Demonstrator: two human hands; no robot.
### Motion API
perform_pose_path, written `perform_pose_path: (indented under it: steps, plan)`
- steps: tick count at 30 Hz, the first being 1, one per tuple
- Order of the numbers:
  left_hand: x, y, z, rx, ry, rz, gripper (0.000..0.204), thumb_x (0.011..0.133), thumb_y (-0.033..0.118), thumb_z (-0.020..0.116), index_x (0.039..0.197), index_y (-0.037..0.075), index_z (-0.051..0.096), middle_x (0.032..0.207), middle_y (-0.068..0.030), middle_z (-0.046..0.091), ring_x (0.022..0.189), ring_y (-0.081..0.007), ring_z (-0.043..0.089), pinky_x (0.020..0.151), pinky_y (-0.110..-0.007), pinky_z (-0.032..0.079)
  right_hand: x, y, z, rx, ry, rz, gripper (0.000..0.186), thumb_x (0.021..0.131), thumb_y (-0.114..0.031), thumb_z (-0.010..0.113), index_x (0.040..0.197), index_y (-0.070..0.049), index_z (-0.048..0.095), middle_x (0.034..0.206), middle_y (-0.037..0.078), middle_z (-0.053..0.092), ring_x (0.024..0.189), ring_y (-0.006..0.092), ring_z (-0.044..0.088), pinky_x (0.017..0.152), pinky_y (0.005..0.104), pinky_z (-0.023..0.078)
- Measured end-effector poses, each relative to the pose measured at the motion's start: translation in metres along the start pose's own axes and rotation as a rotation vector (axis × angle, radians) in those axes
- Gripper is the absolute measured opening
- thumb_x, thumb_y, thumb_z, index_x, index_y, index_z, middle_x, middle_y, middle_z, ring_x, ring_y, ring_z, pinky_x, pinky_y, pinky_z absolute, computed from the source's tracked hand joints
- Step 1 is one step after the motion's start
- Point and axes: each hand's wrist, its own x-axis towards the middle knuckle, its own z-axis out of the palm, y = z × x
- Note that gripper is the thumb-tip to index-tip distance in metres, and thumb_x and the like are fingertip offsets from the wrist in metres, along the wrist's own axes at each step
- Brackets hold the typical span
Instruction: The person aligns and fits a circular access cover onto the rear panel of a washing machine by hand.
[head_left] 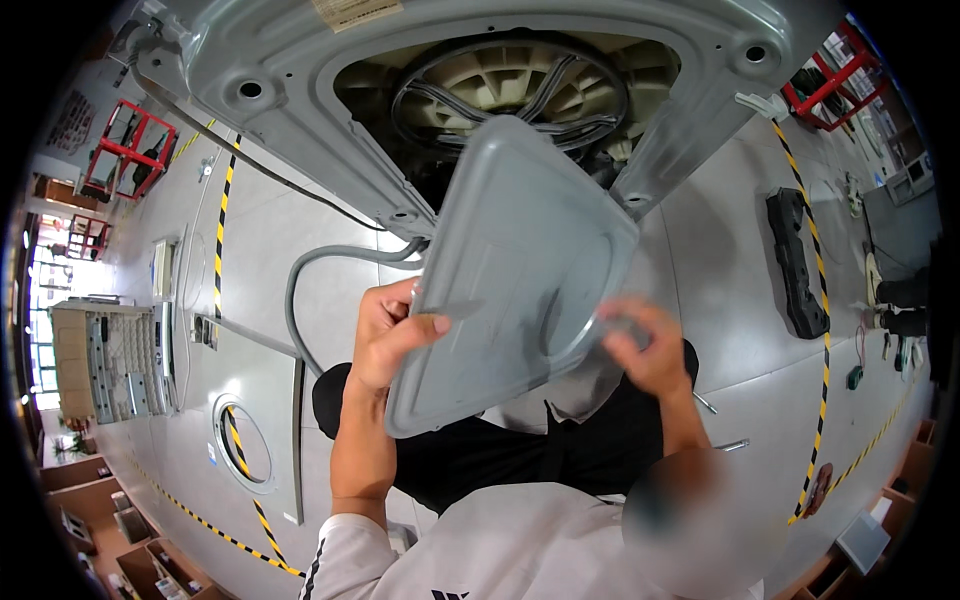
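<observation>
My left hand (385,335) grips the left edge of a grey, rounded-corner metal panel (510,240), with the thumb over its face. The panel is tilted up in front of me beneath an open metal appliance base (200,40). My right hand (645,350) is at the panel's lower right edge, fingers bent and blurred; whether it grips is unclear. Inside the opening above, a large pulley wheel (430,120) shows against a pale ribbed drum back, partly hidden by the panel.
A grey hose (295,295) loops at left, beside a flat panel (280,400) with a round hole. A black block (795,260) lies at right, near striped floor tape (820,380). Red racks (130,150) stand at the upper sides. A person's dark-clad legs (900,295) show at far right.
</observation>
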Motion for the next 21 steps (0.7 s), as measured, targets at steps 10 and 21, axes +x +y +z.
perform_pose_path:
  steps: [10,21]
  plan:
    - [-0.001,-0.015,0.010,-0.062,-0.132,-0.122,0.029,0.066,0.005,0.059,0.091,-0.009,0.063,0.070,-0.0011,0.056,0.061,-0.0061,0.045,0.055,-0.020,0.032,0.053,0.110,-0.016,-0.112,-0.041,0.230,0.046,0.065,-0.033,0.077,0.096,-0.002,0.063,0.081,0.008,0.062,0.077,0.0186,0.058,0.071,0.0301,0.045]
    - [0.007,-0.010,0.000,-0.094,-0.290,-0.078,0.042,0.073,0.021,0.068,0.101,-0.010,0.062,0.063,0.0024,0.051,0.055,-0.0035,0.040,0.050,-0.020,0.028,0.035,0.123,0.012,0.099,0.269,0.004,0.040,0.065,-0.034,0.079,0.068,0.000,0.057,0.051,0.000,0.040,0.049,0.0100,0.038,0.046,0.0275,0.031]
